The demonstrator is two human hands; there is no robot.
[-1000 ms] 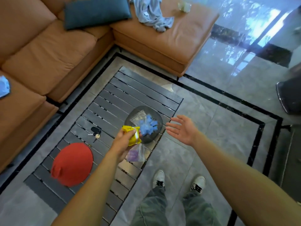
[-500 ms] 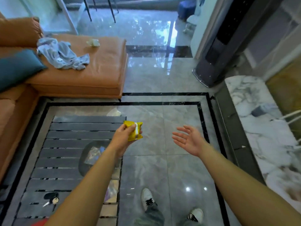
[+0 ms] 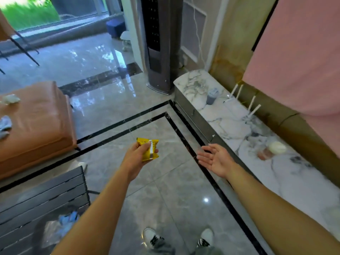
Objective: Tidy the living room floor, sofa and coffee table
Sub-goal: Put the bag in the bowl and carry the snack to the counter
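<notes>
Left hand point(image 3: 137, 158) grasps a yellow snack packet point(image 3: 148, 149) in curled fingers, held in the air above the floor point(image 3: 165, 190) beyond the coffee table's point(image 3: 42, 196) far right corner; right hand point(image 3: 214, 159) released, palm up. Risk: the slick, loosely pinched wrapper may slip and drop in transit

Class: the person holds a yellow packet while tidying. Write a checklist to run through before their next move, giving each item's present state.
1. Grip on the yellow packet by the left hand: ok, fingers and thumb curl round it.
2. Is the right hand free: ok, open and empty.
3. Drop-off place for the packet in view: cannot tell, none shows.
4. Is the coffee table tidy: not ok, plastic bags lie on it.
5. Is the sofa tidy: not ok, a grey cloth and a crumpled tissue lie on it.
</notes>
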